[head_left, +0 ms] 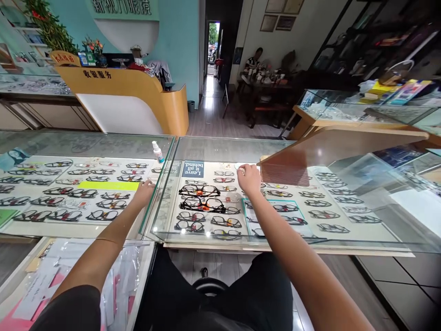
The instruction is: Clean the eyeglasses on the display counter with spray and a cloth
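While you lean over glass-topped desk [220,147], brown sloped panel [330,151] sits just right of your right hand [248,178]; rows of spectacle frames [201,204] lie under glass; your left hand [144,188] rests flat, fingers loose, on glass by seam between cases; spray bottle [157,151] upright beyond it; right hand curls fingers onto small white piece [238,167] on glass; gripped or only pressed, cannot tell.
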Demonstrator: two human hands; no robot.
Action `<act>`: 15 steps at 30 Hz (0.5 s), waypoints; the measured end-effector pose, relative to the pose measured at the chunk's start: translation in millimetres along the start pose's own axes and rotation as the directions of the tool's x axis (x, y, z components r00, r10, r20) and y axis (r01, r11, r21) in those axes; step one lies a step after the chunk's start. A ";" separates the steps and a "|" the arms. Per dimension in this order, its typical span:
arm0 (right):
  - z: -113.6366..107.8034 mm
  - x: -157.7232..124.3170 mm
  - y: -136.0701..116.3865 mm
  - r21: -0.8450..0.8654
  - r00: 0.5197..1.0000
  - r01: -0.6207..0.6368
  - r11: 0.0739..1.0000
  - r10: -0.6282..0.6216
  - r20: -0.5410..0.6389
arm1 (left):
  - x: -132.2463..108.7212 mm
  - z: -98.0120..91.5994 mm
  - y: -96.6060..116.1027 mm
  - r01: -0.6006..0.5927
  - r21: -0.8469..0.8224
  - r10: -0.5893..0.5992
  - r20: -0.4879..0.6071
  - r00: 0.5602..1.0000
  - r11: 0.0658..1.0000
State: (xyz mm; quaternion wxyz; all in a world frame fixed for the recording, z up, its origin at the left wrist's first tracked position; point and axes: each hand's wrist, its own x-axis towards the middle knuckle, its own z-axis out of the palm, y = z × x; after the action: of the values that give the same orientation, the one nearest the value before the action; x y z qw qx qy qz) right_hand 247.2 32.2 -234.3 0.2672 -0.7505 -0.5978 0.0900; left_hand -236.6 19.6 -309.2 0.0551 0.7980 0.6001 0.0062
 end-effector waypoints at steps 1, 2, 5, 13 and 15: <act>-1.1 -0.6 -1.3 0.001 1.000 0.000 1.000 0.000 0.005 | -1.9 -1.0 1.4 0.021 0.017 -0.021 0.001 1.000 1.000; -2.3 -1.1 -2.5 0.001 1.000 0.000 1.000 0.000 0.011 | -4.3 -1.8 2.5 0.042 0.034 -0.042 0.003 0.999 0.999; -5.6 -2.3 -5.9 -0.004 1.000 0.002 1.000 -0.001 0.031 | -15.7 -5.0 3.5 0.090 0.075 -0.092 0.020 0.996 0.993; -10.5 -3.6 -11.9 -0.010 0.996 0.007 1.000 -0.006 0.090 | -93.9 -17.7 7.5 0.136 0.128 -0.147 0.086 0.985 0.982; -11.0 -4.3 -13.1 -0.012 0.995 0.001 1.000 0.000 0.098 | -123.8 -18.3 10.2 0.143 0.123 -0.157 0.116 0.981 0.982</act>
State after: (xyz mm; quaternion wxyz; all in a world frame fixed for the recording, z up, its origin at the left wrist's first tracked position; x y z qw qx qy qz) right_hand 239.9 26.8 -219.2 0.2332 -0.7465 -0.6109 0.1231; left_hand -262.8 -100.3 -283.1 0.0474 0.7510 0.6534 -0.0825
